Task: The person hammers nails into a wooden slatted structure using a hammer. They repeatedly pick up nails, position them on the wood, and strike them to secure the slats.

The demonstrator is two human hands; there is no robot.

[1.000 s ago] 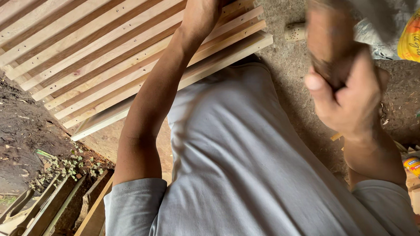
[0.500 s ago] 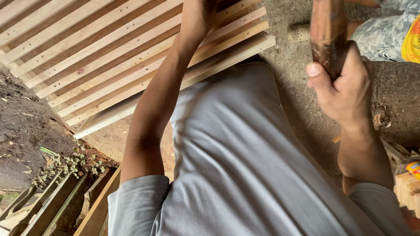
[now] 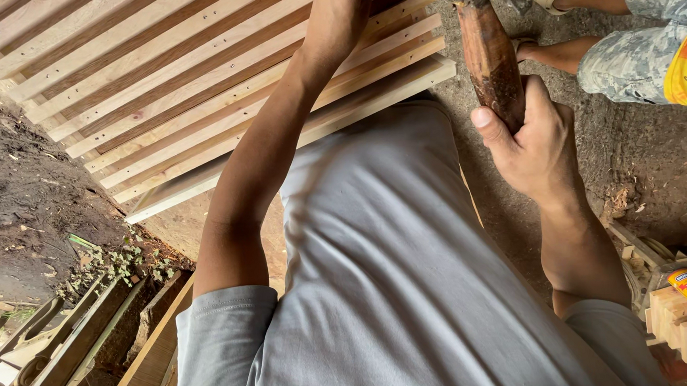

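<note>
2 hands point(image 3: 535, 145): 1 hammer point(image 3: 487, 49), 1 slatted panel point(image 3: 194, 91).

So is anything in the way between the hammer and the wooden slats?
Nothing visible. The right hand grips the hammer, whose head sits just off the slatted wooden panel. The left hand rests on the slats beside it, not under it.

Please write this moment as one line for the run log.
left hand: pressed on slatted wood panel | right hand: grips hammer, head near panel edge | another person's legs nearby
</note>
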